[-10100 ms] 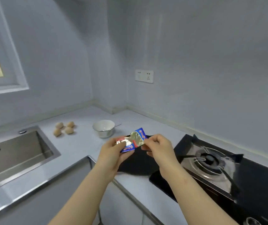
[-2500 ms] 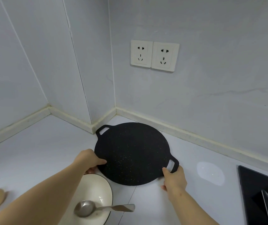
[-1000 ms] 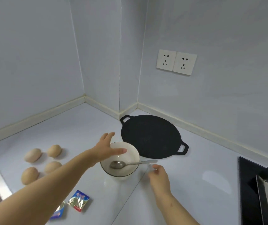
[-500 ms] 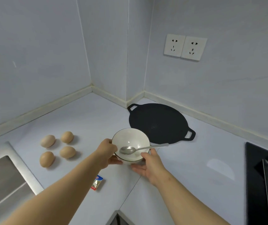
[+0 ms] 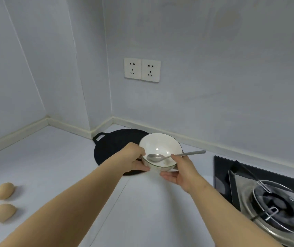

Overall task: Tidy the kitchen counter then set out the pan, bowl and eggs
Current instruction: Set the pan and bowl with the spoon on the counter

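Note:
A white bowl with a metal spoon in it is held between both my hands, over the right edge of the flat black pan. My left hand grips the bowl's left side. My right hand cups its right side and underside. The pan lies on the counter in the corner, its far handle toward the wall and its right part hidden by the bowl. Brown eggs lie at the far left edge of the counter, another egg nearer me.
A gas hob with a metal pan support fills the right side on a black glass top. A double wall socket sits above the pan. The pale counter runs into the wall corner.
Both hands closed on the bowl and carried it to the right, now over the pan's right edge. The view has swung right, bringing the hob in and pushing the eggs to the left edge.

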